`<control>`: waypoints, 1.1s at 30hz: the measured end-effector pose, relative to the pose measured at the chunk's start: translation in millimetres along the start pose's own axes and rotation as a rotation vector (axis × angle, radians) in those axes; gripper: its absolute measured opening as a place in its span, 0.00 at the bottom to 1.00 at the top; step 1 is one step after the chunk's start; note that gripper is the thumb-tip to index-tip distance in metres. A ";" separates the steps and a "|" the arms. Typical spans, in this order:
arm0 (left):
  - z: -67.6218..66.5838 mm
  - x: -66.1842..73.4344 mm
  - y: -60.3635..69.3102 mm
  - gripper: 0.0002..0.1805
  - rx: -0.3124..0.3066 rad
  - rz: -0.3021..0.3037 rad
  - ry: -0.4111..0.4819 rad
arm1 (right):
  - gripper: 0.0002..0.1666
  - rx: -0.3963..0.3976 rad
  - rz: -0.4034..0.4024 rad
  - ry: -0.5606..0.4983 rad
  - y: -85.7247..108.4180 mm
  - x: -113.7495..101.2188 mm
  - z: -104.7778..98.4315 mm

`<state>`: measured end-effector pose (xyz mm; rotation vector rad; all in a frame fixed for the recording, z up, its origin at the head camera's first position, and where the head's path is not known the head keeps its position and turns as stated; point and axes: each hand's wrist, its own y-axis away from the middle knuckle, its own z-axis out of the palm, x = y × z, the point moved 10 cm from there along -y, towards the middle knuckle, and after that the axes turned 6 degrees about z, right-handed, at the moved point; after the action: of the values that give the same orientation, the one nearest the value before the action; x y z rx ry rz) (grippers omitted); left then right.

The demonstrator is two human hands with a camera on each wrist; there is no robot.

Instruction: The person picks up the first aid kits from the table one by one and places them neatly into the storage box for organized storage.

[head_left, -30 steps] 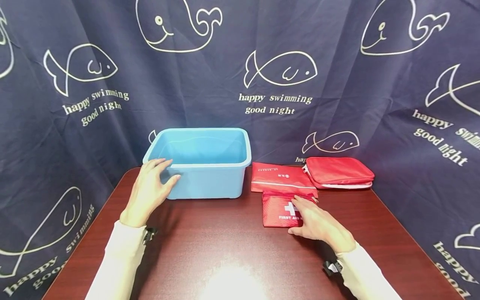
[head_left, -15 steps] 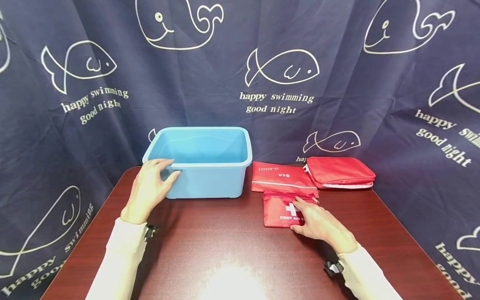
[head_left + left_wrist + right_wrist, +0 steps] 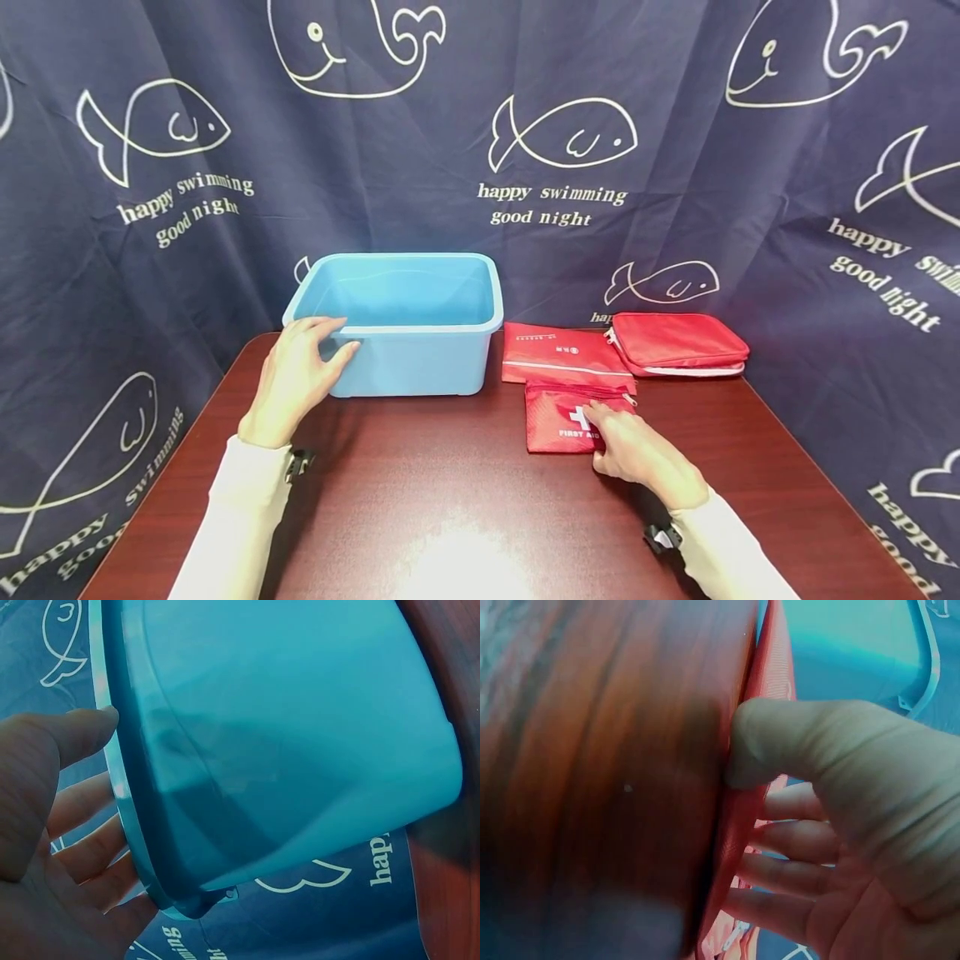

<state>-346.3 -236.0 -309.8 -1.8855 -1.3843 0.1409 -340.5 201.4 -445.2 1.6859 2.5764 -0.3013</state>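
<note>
Left grip [image 3: 292, 379]: clamped on the rim of the tub [image 3: 412, 367] at its near left corner, thumb to the front, fingers at the far side of the rim
Right grip [image 3: 637, 450]: clamped on the right part of the kit [image 3: 551, 421], thumb at the near edge, fingers over the top face
Kit: 1, red, flat on the counter [image 3: 420, 467], right of the tub and nearer the person; white cross and FIRST AID lettering, partly covered by fingers; zip along the far edge
Tub: 1, light blue, upright on the counter, towards the back left
Pouch [image 3: 555, 346]: 1, red, flat, white line across; just behind the kit, whose far edge meets it
Case [image 3: 678, 346]: 1, red, thicker, white zip; its left end overlaps the pouch
Sleeves [image 3: 240, 508]: 2, white
Curtain [image 3: 555, 50]: dark blue, white fish and whales, behind the counter
</note>
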 end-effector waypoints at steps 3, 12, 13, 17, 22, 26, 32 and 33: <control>0.3 -0.4 0.2 0.23 0.003 0.003 0.003 | 0.37 0.019 -0.024 0.004 1.6 -1.2 -0.7; -2.1 1.5 0.7 0.23 0.011 0.008 0.003 | 0.35 0.047 -0.049 -0.060 4.2 3.5 -4.5; -2.0 1.6 0.7 0.24 0.010 0.009 0.001 | 0.33 0.062 -0.053 -0.065 5.0 4.2 -5.8; -1.6 1.2 0.3 0.23 0.011 0.014 -0.001 | 0.25 0.122 -0.093 -0.067 7.6 5.1 -10.2; -1.5 0.7 -0.1 0.23 0.012 0.018 -0.001 | 0.21 0.164 -0.122 -0.058 7.7 6.0 -13.4; -1.6 0.3 0.4 0.22 0.010 0.013 -0.004 | 0.16 0.219 -0.145 -0.043 8.1 3.3 -18.1; -1.9 0.1 0.7 0.22 0.012 0.009 0.000 | 0.16 0.249 -0.128 -0.023 7.7 3.9 -21.9; -1.7 -0.1 0.5 0.21 0.011 0.007 0.003 | 0.16 0.252 -0.122 -0.023 7.4 4.6 -22.6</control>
<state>-345.1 -237.0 -309.0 -1.8809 -1.3720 0.1496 -334.2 212.6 -424.8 1.5832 2.7267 -0.6733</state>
